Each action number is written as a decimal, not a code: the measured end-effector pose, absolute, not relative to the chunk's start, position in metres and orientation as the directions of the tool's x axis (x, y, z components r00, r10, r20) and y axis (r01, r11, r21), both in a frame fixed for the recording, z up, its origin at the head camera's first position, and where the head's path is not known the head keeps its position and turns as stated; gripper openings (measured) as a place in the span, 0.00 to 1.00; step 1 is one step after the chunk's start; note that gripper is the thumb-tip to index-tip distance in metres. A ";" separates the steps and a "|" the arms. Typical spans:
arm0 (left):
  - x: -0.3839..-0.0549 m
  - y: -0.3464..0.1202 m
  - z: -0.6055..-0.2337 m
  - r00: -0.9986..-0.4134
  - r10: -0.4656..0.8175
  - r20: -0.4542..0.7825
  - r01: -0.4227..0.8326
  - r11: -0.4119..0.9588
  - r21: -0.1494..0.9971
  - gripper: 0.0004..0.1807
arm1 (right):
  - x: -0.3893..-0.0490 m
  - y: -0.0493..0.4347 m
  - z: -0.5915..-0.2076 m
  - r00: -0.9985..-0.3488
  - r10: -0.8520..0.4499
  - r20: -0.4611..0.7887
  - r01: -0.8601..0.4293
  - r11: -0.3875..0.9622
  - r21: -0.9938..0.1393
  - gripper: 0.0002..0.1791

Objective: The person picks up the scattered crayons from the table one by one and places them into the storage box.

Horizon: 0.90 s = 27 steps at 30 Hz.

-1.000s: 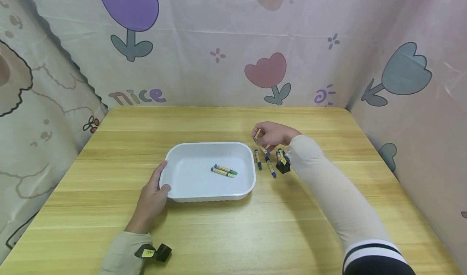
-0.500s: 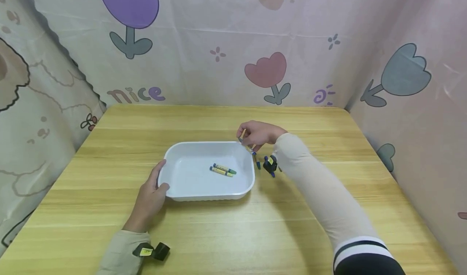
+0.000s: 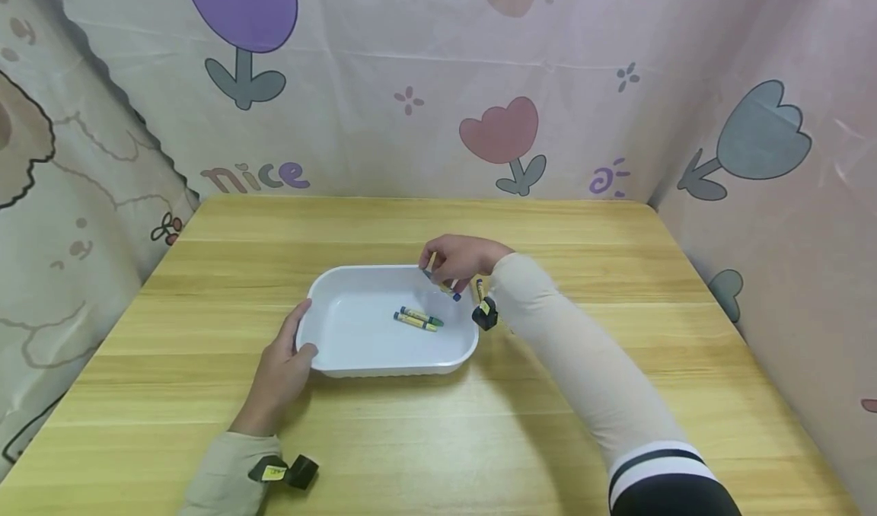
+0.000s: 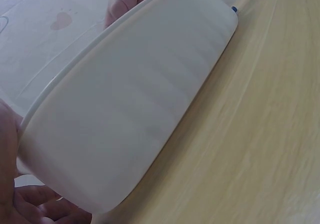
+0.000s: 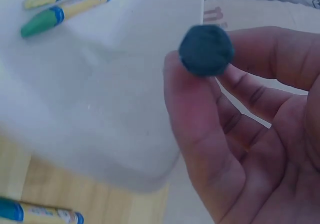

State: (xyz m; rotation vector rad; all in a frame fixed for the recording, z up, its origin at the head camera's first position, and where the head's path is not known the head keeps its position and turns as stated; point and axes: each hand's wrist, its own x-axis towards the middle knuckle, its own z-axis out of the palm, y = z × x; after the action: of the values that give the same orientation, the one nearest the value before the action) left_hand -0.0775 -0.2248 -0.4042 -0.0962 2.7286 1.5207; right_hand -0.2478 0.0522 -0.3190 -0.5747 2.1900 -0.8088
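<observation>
Your left hand [image 3: 277,375] grips the tray's left end; your right hand [image 3: 464,257] pinches a teal crayon [image 5: 206,50] by its end, over the tray's far right part. The counter [image 3: 384,440] carries the tray [image 3: 356,348]. Inside, a green crayon [image 3: 422,316] and a yellow crayon [image 3: 415,323] lie side by side; another crayon [image 3: 479,288] lies just outside. A loose pinch could drop yours, rolling it into the pair; lifting the tray's left end could slide them.

Counted: 1 white tray [image 3: 363,337], 4 visible crayons [image 3: 422,316] (2 in tray, 1 held, 1 on table [image 3: 384,440]), 1 left hand [image 3: 283,367], 1 right hand [image 3: 460,259].
</observation>
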 end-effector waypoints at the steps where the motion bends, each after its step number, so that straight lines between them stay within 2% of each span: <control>1: -0.078 -0.225 -0.404 -0.998 -0.047 -0.043 -0.061 0.525 0.849 0.39 | -0.247 0.050 -0.319 -0.639 -0.607 -0.472 -0.155 0.703 -0.694 0.20; 9: -0.073 -0.225 -0.404 -0.993 -0.069 -0.096 -0.118 0.525 0.843 0.39 | -0.242 0.031 -0.329 -0.578 -0.650 -0.493 -0.220 0.706 -0.673 0.19; 18: -0.078 -0.222 -0.403 -0.995 -0.060 -0.077 -0.097 0.510 0.855 0.39 | -0.238 0.018 -0.335 -0.539 -0.657 -0.527 -0.238 0.719 -0.653 0.16; 27: -0.077 -0.222 -0.403 -0.995 -0.060 -0.077 -0.096 0.507 0.856 0.39 | -0.231 0.005 -0.347 -0.530 -0.664 -0.527 -0.259 0.719 -0.645 0.15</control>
State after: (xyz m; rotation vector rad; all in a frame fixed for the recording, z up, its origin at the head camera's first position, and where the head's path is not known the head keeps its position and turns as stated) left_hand -0.0774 -0.2222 -0.4031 -0.1396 2.6952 1.5346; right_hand -0.2311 0.0049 -0.3469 -0.6986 2.1185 -0.6432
